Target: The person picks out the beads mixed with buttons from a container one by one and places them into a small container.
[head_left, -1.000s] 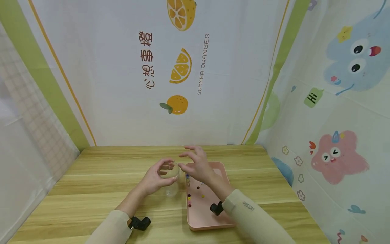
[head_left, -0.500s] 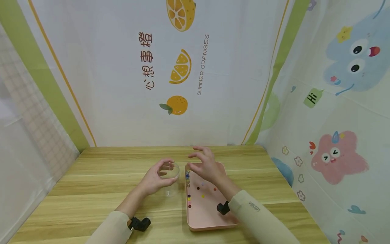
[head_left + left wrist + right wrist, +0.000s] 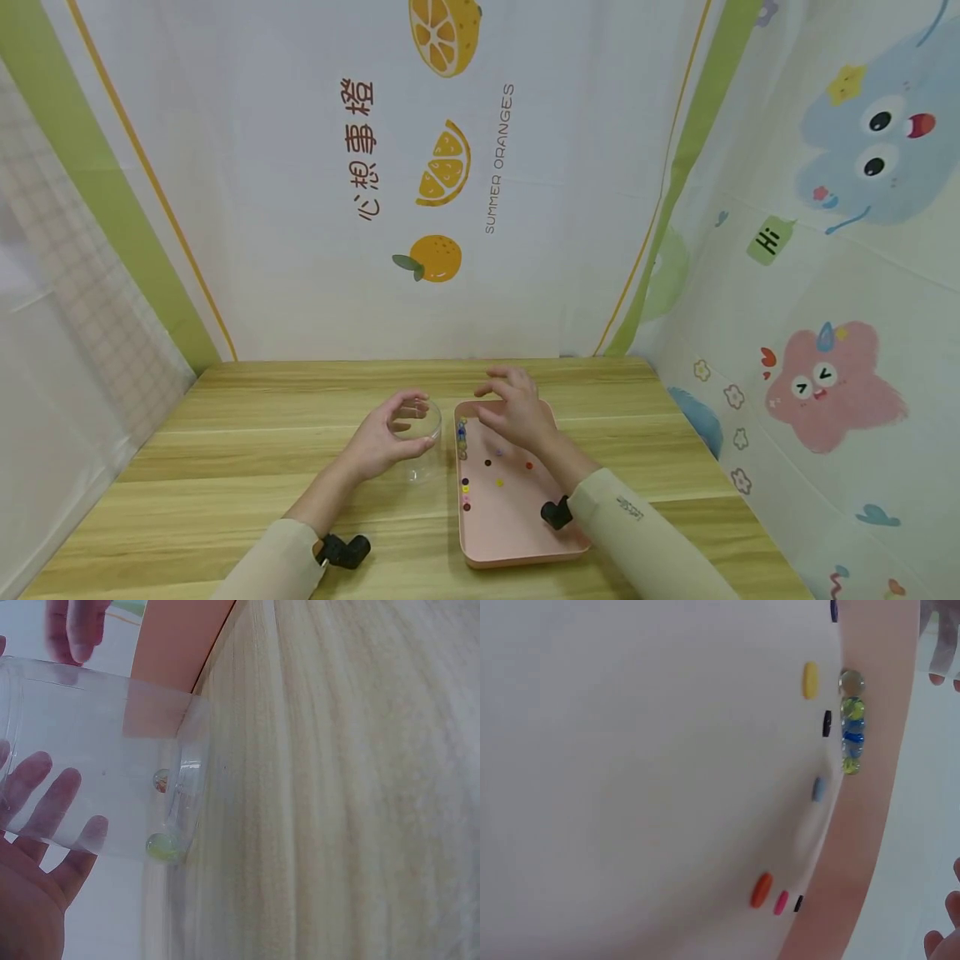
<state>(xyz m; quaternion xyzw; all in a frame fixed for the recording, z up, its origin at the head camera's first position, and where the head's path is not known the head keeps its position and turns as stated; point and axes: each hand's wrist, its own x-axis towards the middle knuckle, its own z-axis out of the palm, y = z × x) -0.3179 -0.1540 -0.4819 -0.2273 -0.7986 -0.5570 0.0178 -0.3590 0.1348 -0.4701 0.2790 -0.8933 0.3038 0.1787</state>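
My left hand [image 3: 375, 440] grips a clear plastic jar [image 3: 112, 742] that stands on the table, fingers and thumb curled around its upper part. At the jar's bottom, the left wrist view shows a green glass marble [image 3: 163, 847] and a second marble with orange inside [image 3: 160, 780]. To the right, my right hand [image 3: 519, 414] hovers over the far end of a pink tray [image 3: 517, 537], its fingers loosely bent with nothing visible between them. Several glass marbles [image 3: 853, 727] lie in a row along the tray's left wall.
Small flat coloured pieces lie scattered in the tray, among them a red one [image 3: 528, 466], a yellow one [image 3: 500, 483] and a black one [image 3: 488, 462]. Underneath is a wood-grain table [image 3: 225, 500]. Printed cloths [image 3: 300, 292] hang behind and at the right.
My right hand has drawn back from beside the jar's mouth, to the right and over the tray. The left hand and the jar stay where they were.
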